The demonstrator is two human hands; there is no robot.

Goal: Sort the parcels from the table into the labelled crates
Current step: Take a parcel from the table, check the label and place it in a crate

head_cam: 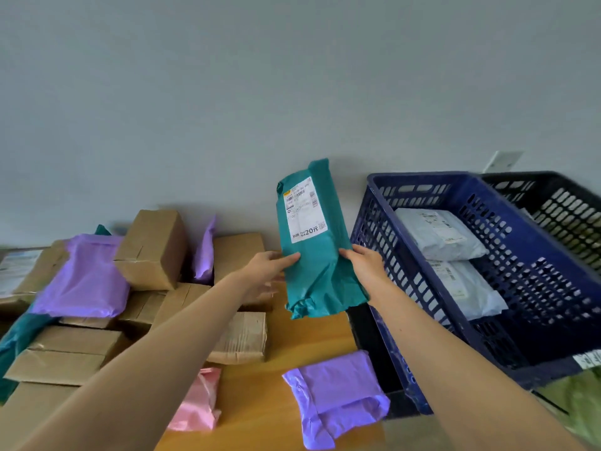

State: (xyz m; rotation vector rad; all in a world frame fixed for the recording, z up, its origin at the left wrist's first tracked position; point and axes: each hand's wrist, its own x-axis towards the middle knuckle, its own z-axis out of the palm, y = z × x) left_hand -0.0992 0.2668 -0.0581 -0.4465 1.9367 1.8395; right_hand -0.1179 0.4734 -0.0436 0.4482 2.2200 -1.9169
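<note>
A teal plastic parcel point(317, 255) with a white shipping label is held upright in the air above the wooden table point(279, 395). My left hand point(268, 266) grips its left edge, thumb on the front. My right hand point(366, 263) holds its right edge. To the right stands a blue crate point(387, 255) holding two pale grey mailer bags point(439, 236). A black crate point(559, 203) stands behind the blue one. A label point(588, 359) sits on the blue crate's near rim.
Several brown cardboard boxes point(149, 249) are piled at the left with purple mailers point(84, 278) on them. A purple mailer point(338, 395) and a pink one point(198, 402) lie on the near table. Something green point(575, 402) shows at the lower right. A grey wall rises behind.
</note>
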